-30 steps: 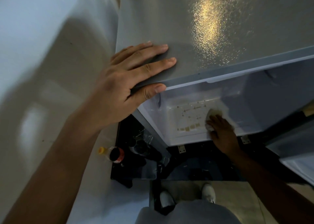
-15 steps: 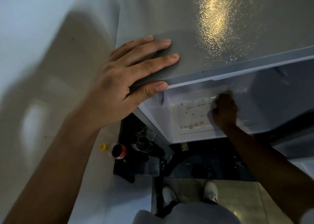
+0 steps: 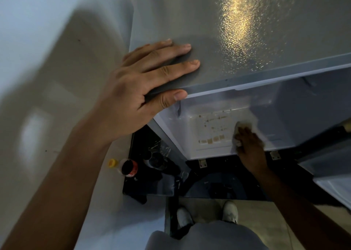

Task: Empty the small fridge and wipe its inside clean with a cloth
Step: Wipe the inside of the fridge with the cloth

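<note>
Pebbled grey fridge (image 3: 218, 31) top | left hand (image 3: 136, 90) flat | right hand (image 3: 250, 147) clutching pale cloth (image 3: 244, 125)

Fridge top (image 3: 237, 31): grey, pebbled finish, semi-gloss, catching a warm glare. Fridge interior floor (image 3: 212, 130) below it: smooth pale plastic, brown-stained. Cloth (image 3: 244, 126) on that floor: pale, soft, crumpled. Bottle (image 3: 129, 167) left of the fridge: glossy, yellow cap.

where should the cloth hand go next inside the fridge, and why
Probably sweep the cloth leftward. The right hand presses it on the fridge floor just right of the brown stains, which look unwiped. The left hand braces on the fridge top.
</note>
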Tool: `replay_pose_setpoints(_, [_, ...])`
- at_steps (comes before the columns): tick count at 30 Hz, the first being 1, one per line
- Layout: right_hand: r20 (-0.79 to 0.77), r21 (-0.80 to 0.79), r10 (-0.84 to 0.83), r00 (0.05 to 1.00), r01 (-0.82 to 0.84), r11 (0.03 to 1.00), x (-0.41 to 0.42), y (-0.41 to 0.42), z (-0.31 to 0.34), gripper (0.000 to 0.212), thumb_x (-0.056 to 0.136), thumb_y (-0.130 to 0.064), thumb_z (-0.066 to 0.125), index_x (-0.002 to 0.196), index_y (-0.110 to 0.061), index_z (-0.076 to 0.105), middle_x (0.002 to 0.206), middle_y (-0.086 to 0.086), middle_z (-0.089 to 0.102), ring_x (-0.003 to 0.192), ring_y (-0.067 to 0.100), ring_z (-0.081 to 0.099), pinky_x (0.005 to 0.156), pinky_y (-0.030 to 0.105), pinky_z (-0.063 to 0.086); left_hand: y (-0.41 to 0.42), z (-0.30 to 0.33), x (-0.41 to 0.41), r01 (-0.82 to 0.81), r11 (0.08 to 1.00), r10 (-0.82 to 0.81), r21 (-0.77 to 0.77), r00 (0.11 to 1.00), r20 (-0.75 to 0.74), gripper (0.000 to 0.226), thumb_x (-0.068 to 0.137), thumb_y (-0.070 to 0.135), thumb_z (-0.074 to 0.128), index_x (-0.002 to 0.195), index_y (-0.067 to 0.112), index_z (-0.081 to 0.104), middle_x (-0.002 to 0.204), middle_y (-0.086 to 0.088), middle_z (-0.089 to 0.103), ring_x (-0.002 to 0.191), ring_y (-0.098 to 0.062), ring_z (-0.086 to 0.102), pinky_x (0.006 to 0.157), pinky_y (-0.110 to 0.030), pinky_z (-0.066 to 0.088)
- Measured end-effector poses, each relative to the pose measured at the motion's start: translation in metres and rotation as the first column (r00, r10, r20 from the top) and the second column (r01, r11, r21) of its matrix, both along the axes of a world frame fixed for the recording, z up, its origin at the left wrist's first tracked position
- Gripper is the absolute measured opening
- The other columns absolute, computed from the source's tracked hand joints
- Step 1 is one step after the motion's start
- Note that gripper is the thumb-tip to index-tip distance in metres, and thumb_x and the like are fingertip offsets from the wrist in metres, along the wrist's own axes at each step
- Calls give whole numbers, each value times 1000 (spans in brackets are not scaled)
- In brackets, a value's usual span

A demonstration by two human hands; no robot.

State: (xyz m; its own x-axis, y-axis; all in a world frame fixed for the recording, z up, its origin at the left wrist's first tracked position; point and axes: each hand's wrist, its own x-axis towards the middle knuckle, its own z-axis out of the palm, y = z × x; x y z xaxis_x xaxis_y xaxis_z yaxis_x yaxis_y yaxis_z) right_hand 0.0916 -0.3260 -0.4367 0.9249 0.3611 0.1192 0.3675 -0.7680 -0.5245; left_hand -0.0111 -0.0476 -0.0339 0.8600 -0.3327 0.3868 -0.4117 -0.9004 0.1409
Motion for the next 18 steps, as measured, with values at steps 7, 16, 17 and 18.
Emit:
replay_pose_setpoints(7, [-54,-50,92,994,-95,994,37,35,14,47,82,-31,41,116,-8,65,125,17,64,111,39,62,96,44,44,0,0,0,-5,1000,5,-11,1000,-3,44,102,33,58,141,13,55,151,-9,51,146,-28,43,118,-54,37])
replay_pose_setpoints(16, [-73,-118,96,993,-104,988,36,72,27,51,80,-33,39,118,-7,61,122,18,62,104,39,62,91,45,46,1,1,-1,-1,1000,1,-1,1000,-19,44,102,34,55,142,14,54,153,-8,49,147,-27,41,119,-53,35])
replay_pose_setpoints(17, [-72,-107,139,988,-146,984,25,68,21,51,81,-33,39,119,-9,63,127,17,62,109,39,61,93,45,46,1,1,-1,0,1000,0,1,1000,-17,44,102,34,56,142,15,54,153,-7,49,147,-27,41,119,-53,35])
replay_pose_setpoints(18, [-73,-80,166,983,-172,982,12,61,15,48,82,-31,42,121,-10,63,132,16,61,115,38,60,96,46,46,2,0,-1,0,1000,0,2,1000,-12,44,102,33,56,142,14,54,153,-7,49,147,-27,42,119,-53,35])
